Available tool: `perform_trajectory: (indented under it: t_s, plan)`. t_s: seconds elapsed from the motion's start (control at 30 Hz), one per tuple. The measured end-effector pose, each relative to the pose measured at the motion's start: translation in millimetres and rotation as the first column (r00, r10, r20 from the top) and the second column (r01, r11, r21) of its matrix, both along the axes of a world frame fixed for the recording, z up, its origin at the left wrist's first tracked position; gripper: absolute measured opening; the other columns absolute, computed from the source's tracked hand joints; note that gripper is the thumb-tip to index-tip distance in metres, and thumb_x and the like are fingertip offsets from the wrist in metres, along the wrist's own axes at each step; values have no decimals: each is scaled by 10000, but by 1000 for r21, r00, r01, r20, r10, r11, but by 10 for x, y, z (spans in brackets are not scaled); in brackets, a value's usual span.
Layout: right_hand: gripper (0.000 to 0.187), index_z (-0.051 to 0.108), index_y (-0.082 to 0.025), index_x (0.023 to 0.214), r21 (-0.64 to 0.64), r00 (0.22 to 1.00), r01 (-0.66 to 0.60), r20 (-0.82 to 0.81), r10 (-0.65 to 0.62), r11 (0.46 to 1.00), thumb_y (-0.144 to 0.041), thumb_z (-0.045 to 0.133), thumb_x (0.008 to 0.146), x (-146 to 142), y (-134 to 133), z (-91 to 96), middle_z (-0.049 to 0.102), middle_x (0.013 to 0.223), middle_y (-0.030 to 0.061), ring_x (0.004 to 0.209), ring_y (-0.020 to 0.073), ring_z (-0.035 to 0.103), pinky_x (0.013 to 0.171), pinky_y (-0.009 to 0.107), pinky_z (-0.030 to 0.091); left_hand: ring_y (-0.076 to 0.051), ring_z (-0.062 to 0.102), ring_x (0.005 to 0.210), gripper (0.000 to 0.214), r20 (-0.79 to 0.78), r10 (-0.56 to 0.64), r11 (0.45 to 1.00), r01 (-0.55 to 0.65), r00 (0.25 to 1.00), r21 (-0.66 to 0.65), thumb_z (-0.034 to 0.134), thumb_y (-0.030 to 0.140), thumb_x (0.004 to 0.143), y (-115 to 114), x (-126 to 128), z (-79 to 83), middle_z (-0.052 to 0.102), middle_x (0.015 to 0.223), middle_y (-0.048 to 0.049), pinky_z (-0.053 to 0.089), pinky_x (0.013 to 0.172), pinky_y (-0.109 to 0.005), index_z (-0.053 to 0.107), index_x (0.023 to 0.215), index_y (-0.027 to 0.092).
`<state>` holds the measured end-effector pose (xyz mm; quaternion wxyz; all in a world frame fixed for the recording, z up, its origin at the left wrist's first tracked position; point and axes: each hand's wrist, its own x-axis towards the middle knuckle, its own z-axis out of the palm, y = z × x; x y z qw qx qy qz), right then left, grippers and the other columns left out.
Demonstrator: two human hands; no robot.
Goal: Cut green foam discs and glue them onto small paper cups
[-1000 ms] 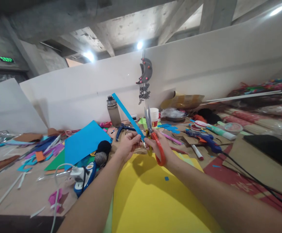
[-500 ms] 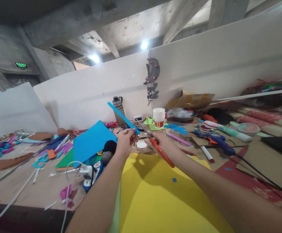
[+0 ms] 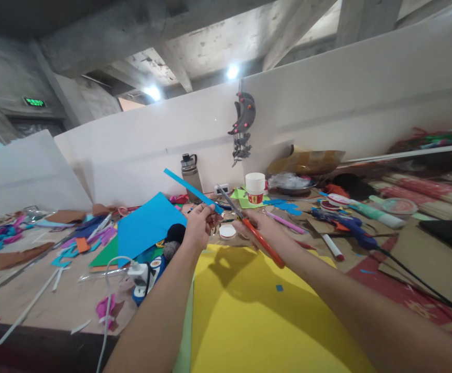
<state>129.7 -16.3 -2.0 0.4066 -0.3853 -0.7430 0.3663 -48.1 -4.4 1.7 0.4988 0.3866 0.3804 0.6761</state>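
My left hand (image 3: 199,226) pinches the lower end of a long blue paper strip (image 3: 190,189) that slants up to the left. My right hand (image 3: 263,228) grips orange-handled scissors (image 3: 249,228); their blades point up-left toward the strip's lower end and lie nearly together. Both hands hover above a large yellow sheet (image 3: 257,316) spread on the table in front of me.
A blue sheet (image 3: 148,225), balls of yarn (image 3: 173,239), a white lid (image 3: 227,231), stacked paper cups (image 3: 255,187) and a grey bottle (image 3: 190,173) lie around. A blue glue gun (image 3: 348,224) with a black cord sits right. Paper scraps litter the left; a white partition stands behind.
The scissors have tilted from upright to slanting left and low. The strip has dropped to a flatter angle. My view has shifted slightly, and the white lid now shows between my hands.
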Motion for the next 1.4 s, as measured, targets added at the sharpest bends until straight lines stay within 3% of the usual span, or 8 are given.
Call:
perform_trajectory:
  t_s: [0.3,0.5,0.63,0.77,0.97,1.13,1.3,1.4]
  plan:
    - [294,613,-212,931,-169,995,-28,-102,11,985,-432,656,742,35,49,-17,507,497,-61,366,99,457,357,199,337,-48,463,446,284,-96,-58,997,62,994,39,789,302,606,17,14,-55,510,524,52,358,445,-174,574,705,146]
    - [242,673,-201,788,-52,991,-23,-134,16,998,-393,735,654,5,173,-134,539,486,-37,385,101,463,374,206,342,-94,585,531,311,-150,-64,998,63,987,-7,773,352,618,14,-2,-53,635,643,-1,393,453,-185,572,747,152]
    - [315,680,-208,937,-49,984,1,-179,-10,999,-394,701,685,-10,240,-174,567,525,-28,405,120,487,387,227,375,-110,600,505,332,-198,-84,996,79,977,-32,771,369,619,-7,28,-67,653,639,-7,392,431,-192,536,734,165]
    - [473,611,-193,1060,-70,921,96,-373,-116,993,-412,718,655,2,208,-109,577,594,-26,476,138,528,430,245,422,-126,618,502,325,-279,-200,980,195,939,-47,761,381,640,-42,56,-88,649,608,-12,405,437,-196,542,729,158]
    - [511,559,-199,1038,-68,787,211,-580,-211,975,-436,743,625,68,120,71,609,730,-6,597,143,557,518,255,444,-148,649,534,352,-442,-515,855,477,734,-205,765,409,649,-115,62,-112,691,668,-58,424,453,-200,560,758,145]
    - [511,529,-228,996,-115,695,293,-657,-294,949,-442,756,592,145,228,92,606,744,-20,602,141,559,528,250,461,-180,678,577,376,-495,-663,742,583,562,-332,769,425,653,-148,68,-118,704,685,-74,442,463,-210,574,807,142]
    - [488,507,-240,947,-174,675,271,-667,-316,947,-388,765,560,177,285,53,561,697,-66,510,99,505,473,223,433,-147,642,551,372,-471,-760,636,662,448,-396,793,416,622,-201,77,-74,699,696,-74,476,510,-234,586,755,137]
    - [406,499,-225,896,-200,710,176,-653,-265,964,-384,729,601,142,203,59,558,691,-61,516,95,512,485,223,435,-167,644,582,390,-453,-776,614,689,439,-384,770,474,630,-235,90,-39,693,717,-95,484,542,-264,608,744,138]
